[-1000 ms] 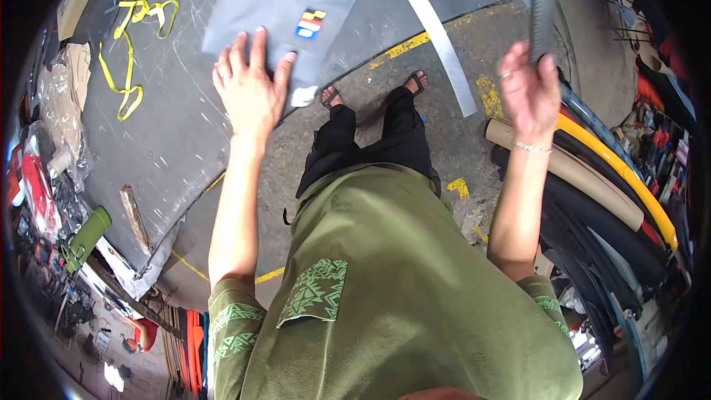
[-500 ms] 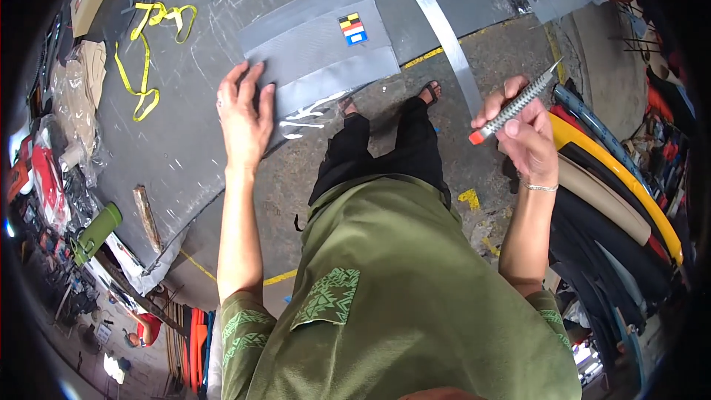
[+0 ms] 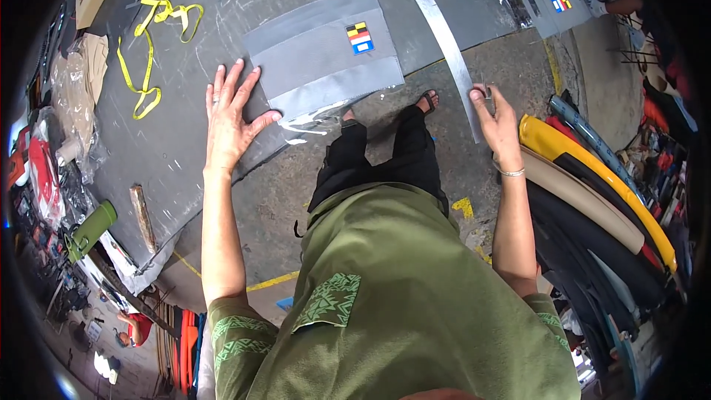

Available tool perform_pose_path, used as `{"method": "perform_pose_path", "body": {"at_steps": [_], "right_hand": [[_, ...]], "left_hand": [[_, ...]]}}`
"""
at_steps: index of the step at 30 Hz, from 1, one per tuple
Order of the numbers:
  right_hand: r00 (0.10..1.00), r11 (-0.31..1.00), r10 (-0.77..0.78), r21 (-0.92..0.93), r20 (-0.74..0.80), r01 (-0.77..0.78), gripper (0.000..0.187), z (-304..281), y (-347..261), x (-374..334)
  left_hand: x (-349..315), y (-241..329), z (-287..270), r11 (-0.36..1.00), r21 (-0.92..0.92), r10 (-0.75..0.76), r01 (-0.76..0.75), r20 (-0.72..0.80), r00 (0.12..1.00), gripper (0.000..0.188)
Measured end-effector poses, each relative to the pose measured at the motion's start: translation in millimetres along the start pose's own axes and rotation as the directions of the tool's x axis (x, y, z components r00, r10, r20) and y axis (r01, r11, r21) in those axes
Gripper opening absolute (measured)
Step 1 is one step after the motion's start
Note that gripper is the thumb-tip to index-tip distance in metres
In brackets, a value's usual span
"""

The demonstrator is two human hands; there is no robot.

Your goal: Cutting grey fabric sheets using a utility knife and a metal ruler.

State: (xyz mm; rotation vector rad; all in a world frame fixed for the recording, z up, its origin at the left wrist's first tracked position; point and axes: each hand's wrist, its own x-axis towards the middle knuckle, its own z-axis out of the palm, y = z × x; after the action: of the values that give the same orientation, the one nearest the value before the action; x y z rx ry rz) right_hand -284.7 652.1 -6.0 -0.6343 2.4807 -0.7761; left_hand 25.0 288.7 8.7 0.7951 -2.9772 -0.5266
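A grey sheet [image 3: 311, 52] with a small coloured patch lies near the edge of the dark worktable [image 3: 178, 133]. My left hand [image 3: 231, 122] rests flat on the table at the sheet's left side, fingers spread, its thumb at the sheet's lower left corner. Along the sheet's near edge is a strip of clear, shiny plastic [image 3: 315, 115]. My right hand [image 3: 498, 124] is closed on the near end of a long metal strip [image 3: 437, 26], which reaches across the table's edge. Whether the right hand also holds the craft knife cannot be seen.
A yellow measuring tape [image 3: 148, 59] lies loose on the table's left part, with a wooden stick [image 3: 143, 216] nearer me. Rolls of material, one of them yellow [image 3: 592, 174], are stacked at my right. More grey pieces [image 3: 544, 0] lie at the far right.
My right hand has come down and left onto the metal strip; the craft knife it held is no longer visible. My left hand has slid left and spread its fingers.
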Motion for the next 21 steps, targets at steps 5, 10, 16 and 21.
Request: {"method": "perform_pose_path", "body": {"at_steps": [5,10,16,21], "right_hand": [[0.993,0.959,0.07,0.28,-0.093,-0.042,0.029,14.0,-0.3,-6.6],[0.965,0.961,0.025,0.272,-0.261,0.049,0.019,-1.6,-5.4,-17.9],[0.991,0.892,0.027,0.451,-0.132,0.036,0.019,18.2,-9.5,-41.2],[0.989,0.906,-0.086,0.404,-0.118,0.127,0.047,56.9,-56.6,-57.7]], "left_hand": [[2.1,7.8,3.1,1.0,0.031,-0.003,0.003,0.016,1.0,0.091],[13.0,30.2,17.2,0.999,0.034,0.011,-0.01,-0.02,1.0,0.089],[44.9,84.9,41.4,1.0,0.009,-0.018,0.02,-0.163,0.986,0.087],[62.1,101.7,52.8,0.998,-0.052,-0.036,0.027,-0.186,0.982,0.082]]}}
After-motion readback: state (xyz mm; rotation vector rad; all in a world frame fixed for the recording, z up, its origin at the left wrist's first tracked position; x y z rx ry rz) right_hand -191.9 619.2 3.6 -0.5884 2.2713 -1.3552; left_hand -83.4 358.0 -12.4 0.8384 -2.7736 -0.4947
